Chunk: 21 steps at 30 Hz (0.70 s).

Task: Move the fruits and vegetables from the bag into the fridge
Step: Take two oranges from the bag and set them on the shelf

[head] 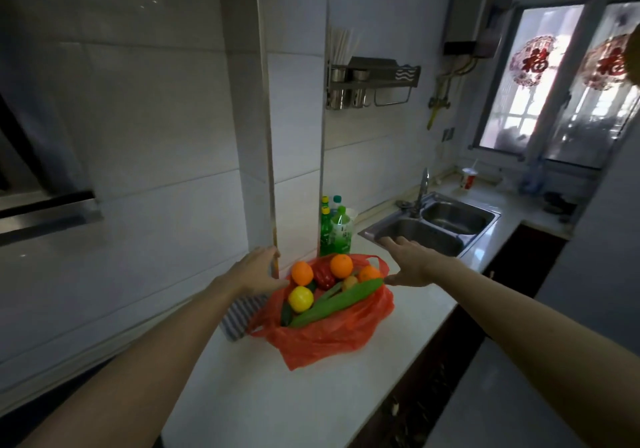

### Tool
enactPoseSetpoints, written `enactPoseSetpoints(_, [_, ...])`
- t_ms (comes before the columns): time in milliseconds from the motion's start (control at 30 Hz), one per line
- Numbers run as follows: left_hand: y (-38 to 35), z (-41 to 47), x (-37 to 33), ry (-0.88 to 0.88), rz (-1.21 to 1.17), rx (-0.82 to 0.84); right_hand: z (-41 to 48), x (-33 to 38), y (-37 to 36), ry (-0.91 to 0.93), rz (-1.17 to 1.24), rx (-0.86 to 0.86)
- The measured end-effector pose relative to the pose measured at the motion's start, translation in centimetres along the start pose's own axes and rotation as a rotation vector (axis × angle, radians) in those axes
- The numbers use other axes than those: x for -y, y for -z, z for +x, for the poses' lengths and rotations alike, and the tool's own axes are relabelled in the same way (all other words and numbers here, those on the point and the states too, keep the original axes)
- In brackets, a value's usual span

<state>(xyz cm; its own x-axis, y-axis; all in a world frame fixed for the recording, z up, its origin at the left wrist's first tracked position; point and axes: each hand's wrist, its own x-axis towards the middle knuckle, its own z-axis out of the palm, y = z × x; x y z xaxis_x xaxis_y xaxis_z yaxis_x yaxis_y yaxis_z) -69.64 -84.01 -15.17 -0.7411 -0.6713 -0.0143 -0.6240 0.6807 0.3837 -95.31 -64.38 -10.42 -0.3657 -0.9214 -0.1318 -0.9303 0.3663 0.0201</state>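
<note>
A red plastic bag [325, 338] lies open on the white counter [263, 392]. Inside it I see three oranges [341, 266], a yellow lemon [300, 298], a red pepper [323, 276], a long green vegetable [337, 302], a small brownish fruit [349, 283] and a dark cucumber end [286, 314]. My left hand [258, 269] is at the bag's left rim, fingers spread, thumb touching the plastic. My right hand [410, 260] hovers at the bag's right rim with fingers apart, thumb by the tip of the green vegetable. No fridge is in view.
Green drink bottles [334, 231] stand just behind the bag against the tiled pillar. A striped cloth [242, 312] lies left of the bag. A steel double sink [433, 228] with tap sits to the right. A metal rack [372, 82] hangs on the wall.
</note>
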Motion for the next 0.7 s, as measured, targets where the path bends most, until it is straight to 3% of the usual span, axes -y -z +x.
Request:
enactPoseSetpoints(300, [-2.8,4.6,1.6,-0.042,0.011,0.085,2.8,-1.4,-3.0,-0.051,0.09,0.023])
enactPoseSetpoints(700, [-6.1,12.2,2.2,0.04,0.013,0.127,12.5,-5.8,-3.9,-0.013,0.189,0.029])
